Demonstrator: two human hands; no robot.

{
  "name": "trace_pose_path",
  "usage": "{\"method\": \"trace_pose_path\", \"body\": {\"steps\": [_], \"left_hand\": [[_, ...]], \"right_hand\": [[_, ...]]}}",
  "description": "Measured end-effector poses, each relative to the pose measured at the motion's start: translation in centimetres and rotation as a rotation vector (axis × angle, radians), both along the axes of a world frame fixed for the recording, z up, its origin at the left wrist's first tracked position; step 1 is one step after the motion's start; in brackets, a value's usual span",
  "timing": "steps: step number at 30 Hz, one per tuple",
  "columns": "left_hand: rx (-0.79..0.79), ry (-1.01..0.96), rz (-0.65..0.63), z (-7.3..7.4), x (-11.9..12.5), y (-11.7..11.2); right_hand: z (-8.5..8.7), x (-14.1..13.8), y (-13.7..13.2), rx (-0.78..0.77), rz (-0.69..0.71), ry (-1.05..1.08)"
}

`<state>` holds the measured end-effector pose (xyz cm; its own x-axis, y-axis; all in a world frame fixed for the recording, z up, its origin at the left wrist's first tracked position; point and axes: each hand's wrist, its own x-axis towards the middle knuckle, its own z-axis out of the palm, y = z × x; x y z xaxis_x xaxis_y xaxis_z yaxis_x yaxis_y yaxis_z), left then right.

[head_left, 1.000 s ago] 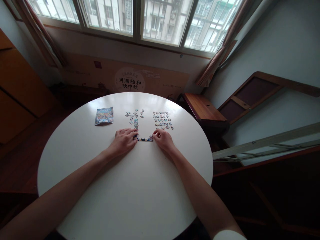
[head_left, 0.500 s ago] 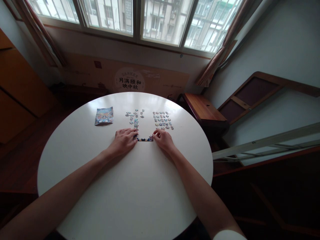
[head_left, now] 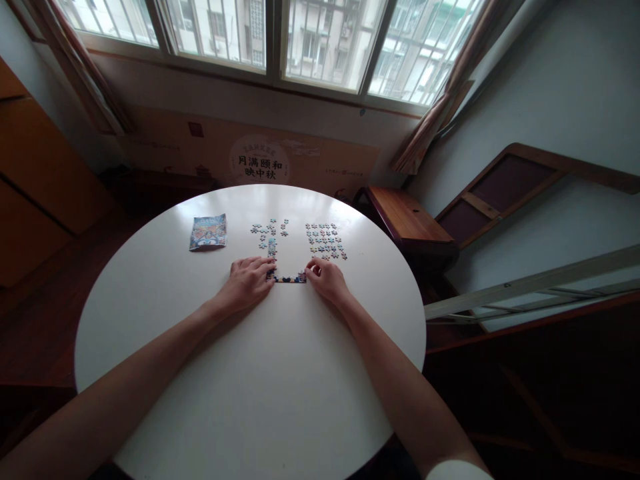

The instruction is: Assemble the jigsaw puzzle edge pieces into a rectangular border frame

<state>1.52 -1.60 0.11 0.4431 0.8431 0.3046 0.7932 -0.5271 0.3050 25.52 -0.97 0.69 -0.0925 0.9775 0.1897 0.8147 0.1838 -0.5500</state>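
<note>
A partly joined jigsaw puzzle [head_left: 289, 280] lies on the white round table [head_left: 260, 373], its strips forming a left side and a bottom edge. My left hand [head_left: 249, 277] rests flat over the lower left corner of it, fingers stretched out. At the bottom right corner, my right hand [head_left: 324, 277] has thumb and forefinger pinched at a small puzzle piece [head_left: 303, 275], partly hidden by the fingertips. Loose puzzle pieces [head_left: 324, 240] stand in rows just beyond my right hand. More loose pieces [head_left: 263, 230] are scattered beyond my left hand.
A printed picture sheet [head_left: 208, 233] lies on the table's left side. Beyond the right table edge stands a wooden stool or bench [head_left: 410, 213]. A cardboard panel with printed characters [head_left: 300, 150] leans below the window at the back.
</note>
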Motion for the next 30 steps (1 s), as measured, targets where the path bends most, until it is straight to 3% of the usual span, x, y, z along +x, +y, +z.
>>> {"method": "trace_pose_path", "body": {"steps": [30], "left_hand": [[0.008, -0.001, -0.009, 0.20, 0.00, -0.09]], "right_hand": [[0.21, -0.15, -0.12, -0.011, -0.011, 0.005]]}}
